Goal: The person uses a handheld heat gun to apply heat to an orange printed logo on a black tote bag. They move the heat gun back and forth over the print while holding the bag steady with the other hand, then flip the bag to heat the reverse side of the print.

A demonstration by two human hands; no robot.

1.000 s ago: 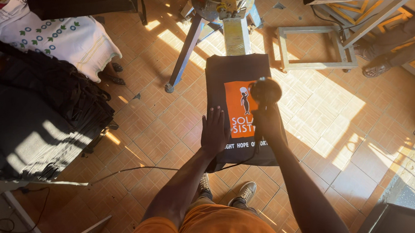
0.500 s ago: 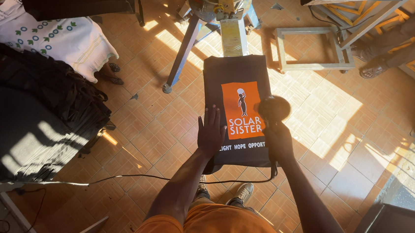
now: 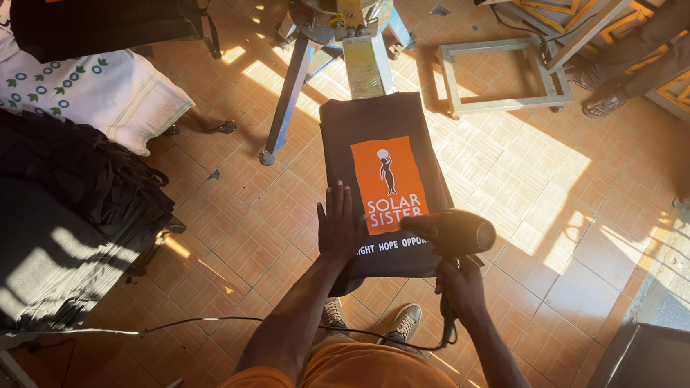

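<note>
On the black bag (image 3: 378, 184), the fingers (image 3: 334, 209) of the left hand (image 3: 340, 230) lie spread and flat, released, pressing the cloth just left of the orange print (image 3: 387, 181)'s lower corner. Right of that same corner, the right hand (image 3: 459, 289) is clenched around the handle of a black hair dryer (image 3: 453, 234), whose barrel hangs over the lower right part of the bag, its nozzle towards the print. A cord (image 3: 187, 321) runs from the dryer leftward across the tiled floor (image 3: 526, 192). The bag itself lies stretched over a narrow board, beyond the person's shoes (image 3: 405, 322); the board's far end joins a metal stand (image 3: 335, 12). Left of the bag, well apart, sits a heap of black cloth (image 3: 39, 227), and beyond that a white patterned sack (image 3: 82, 91). Right of the stand's far end, a pale wooden frame (image 3: 502, 75) lies on the floor.
</note>
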